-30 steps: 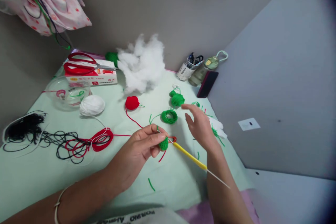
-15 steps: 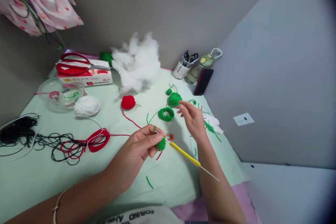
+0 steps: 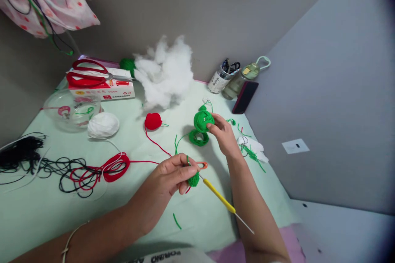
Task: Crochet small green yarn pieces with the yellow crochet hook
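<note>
Pinched in my left hand (image 3: 173,176) are a small green crocheted piece (image 3: 194,179) and a crochet hook (image 3: 219,196) with a yellow grip, its shaft slanting down to the right. An orange stitch marker (image 3: 203,165) shows just beyond those fingertips. My right hand (image 3: 224,133) has its thumb and fingers around the right side of a green yarn ball (image 3: 203,121), which is tilted up a little. Below that ball a green yarn coil (image 3: 198,137) lies on the table, partly covered by it.
White stuffing (image 3: 166,72) is heaped at the back, beside red-handled scissors (image 3: 89,74) on a box. A red yarn ball (image 3: 153,121), a white yarn ball (image 3: 103,125) and tangled yarn (image 3: 83,172) lie leftward. A phone (image 3: 245,97) and bottle (image 3: 239,82) stand back right.
My right hand has moved onto the green yarn ball and taken hold of it, turning it up. My left hand keeps the crocheted piece and hook, and the view has shifted slightly.
</note>
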`<state>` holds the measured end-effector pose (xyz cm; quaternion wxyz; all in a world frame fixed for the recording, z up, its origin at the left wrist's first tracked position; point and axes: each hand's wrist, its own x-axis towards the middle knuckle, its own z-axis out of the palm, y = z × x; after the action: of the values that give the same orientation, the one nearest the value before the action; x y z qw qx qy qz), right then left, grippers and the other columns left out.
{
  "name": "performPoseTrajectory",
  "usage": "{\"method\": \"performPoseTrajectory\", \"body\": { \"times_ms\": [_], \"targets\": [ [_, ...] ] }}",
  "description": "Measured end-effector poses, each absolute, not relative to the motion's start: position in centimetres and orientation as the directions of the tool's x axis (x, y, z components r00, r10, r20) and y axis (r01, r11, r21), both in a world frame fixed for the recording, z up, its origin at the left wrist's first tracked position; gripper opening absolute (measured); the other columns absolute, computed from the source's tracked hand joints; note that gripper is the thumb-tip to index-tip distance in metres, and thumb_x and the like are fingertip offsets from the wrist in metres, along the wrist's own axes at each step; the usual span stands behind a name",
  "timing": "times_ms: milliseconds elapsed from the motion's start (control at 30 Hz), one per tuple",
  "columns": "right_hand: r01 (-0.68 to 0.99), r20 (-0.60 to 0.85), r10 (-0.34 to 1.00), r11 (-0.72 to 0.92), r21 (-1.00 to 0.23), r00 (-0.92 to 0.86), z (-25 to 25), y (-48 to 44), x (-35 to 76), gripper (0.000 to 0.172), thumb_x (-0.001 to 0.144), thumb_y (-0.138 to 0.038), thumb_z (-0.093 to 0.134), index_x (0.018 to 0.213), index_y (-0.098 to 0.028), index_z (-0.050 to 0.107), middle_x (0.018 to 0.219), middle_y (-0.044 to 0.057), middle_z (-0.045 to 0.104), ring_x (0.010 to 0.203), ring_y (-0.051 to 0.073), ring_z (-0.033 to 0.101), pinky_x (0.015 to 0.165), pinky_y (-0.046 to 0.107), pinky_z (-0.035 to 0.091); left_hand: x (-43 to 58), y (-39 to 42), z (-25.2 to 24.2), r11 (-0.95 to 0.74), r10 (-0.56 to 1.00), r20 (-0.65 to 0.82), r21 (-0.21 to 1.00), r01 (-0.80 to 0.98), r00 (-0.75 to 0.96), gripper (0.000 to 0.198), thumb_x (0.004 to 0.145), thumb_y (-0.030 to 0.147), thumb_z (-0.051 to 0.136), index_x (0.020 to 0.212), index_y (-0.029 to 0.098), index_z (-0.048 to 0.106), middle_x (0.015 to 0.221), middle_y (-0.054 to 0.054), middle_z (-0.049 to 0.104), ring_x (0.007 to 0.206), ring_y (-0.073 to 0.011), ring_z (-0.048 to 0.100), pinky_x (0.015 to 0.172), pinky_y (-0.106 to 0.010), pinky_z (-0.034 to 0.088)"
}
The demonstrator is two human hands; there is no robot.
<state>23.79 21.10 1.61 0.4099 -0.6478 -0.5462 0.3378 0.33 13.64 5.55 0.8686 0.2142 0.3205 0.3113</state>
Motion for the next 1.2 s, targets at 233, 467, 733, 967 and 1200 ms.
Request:
{"method": "performPoseTrajectory", "body": {
  "times_ms": [233, 467, 733, 967, 1200],
  "targets": [
    [0.040, -0.025, 0.999, -0.026, -0.999, 0.036, 2.7, 19.3, 22.1, 0.038, 0.081, -0.033, 0.075, 0.118, -0.026, 0.071, 0.112, 0.001, 0.077, 0.102, 0.021, 0.070, 0.091, 0.034, 0.054, 0.4, 13.7, 5.1, 0.709, 0.678, -0.424, 0.591, -0.384, 0.600, 0.018, 0.085, 0.031, 0.082, 0.081, 0.018, 0.070, 0.083, 0.002, 0.064, 0.062, -0.0074, 0.039, 0.061, -0.022, 0.035],
    [0.058, -0.047, 0.999, -0.048, -0.997, 0.024, 2.8, 18.9, 21.8, 0.038, 0.082, -0.034, 0.074, 0.119, -0.027, 0.071, 0.112, 0.001, 0.077, 0.101, 0.022, 0.069, 0.088, 0.034, 0.054, 0.3, 13.6, 5.0, 0.708, 0.674, -0.424, 0.603, -0.367, 0.605, 0.017, 0.085, 0.031, 0.082, 0.080, 0.019, 0.070, 0.086, 0.003, 0.062, 0.059, -0.0061, 0.035, 0.061, -0.022, 0.035],
    [0.029, -0.064, 0.998, -0.063, -0.998, -0.027, 3.1, 18.5, 21.3, 0.035, 0.083, -0.035, 0.075, 0.118, -0.028, 0.072, 0.112, 0.001, 0.077, 0.099, 0.021, 0.068, 0.085, 0.033, 0.055, 0.4, 13.8, 4.8, 0.707, 0.677, -0.425, 0.603, -0.370, 0.601, 0.016, 0.087, 0.030, 0.081, 0.081, 0.020, 0.070, 0.083, 0.003, 0.060, 0.061, -0.0068, 0.036, 0.061, -0.021, 0.035],
    [0.060, -0.071, 0.995, -0.067, -0.996, -0.068, 3.5, 18.0, 20.5, 0.037, 0.082, -0.036, 0.076, 0.118, -0.027, 0.072, 0.113, 0.002, 0.077, 0.106, 0.022, 0.069, 0.091, 0.035, 0.057, 0.3, 13.9, 5.3, 0.702, 0.684, -0.419, 0.603, -0.380, 0.598, 0.016, 0.087, 0.031, 0.081, 0.082, 0.020, 0.070, 0.080, 0.002, 0.061, 0.064, -0.0086, 0.041, 0.061, -0.021, 0.035],
    [0.076, -0.072, 0.994, -0.065, -0.995, -0.085, 4.0, 17.7, 20.0, 0.037, 0.081, -0.036, 0.076, 0.116, -0.026, 0.073, 0.113, 0.002, 0.076, 0.105, 0.022, 0.070, 0.091, 0.035, 0.058, 0.5, 14.0, 5.5, 0.696, 0.692, -0.426, 0.607, -0.383, 0.582, 0.019, 0.085, 0.033, 0.083, 0.081, 0.019, 0.071, 0.088, 0.001, 0.066, 0.066, -0.0087, 0.042, 0.062, -0.022, 0.036]
  ]
}}
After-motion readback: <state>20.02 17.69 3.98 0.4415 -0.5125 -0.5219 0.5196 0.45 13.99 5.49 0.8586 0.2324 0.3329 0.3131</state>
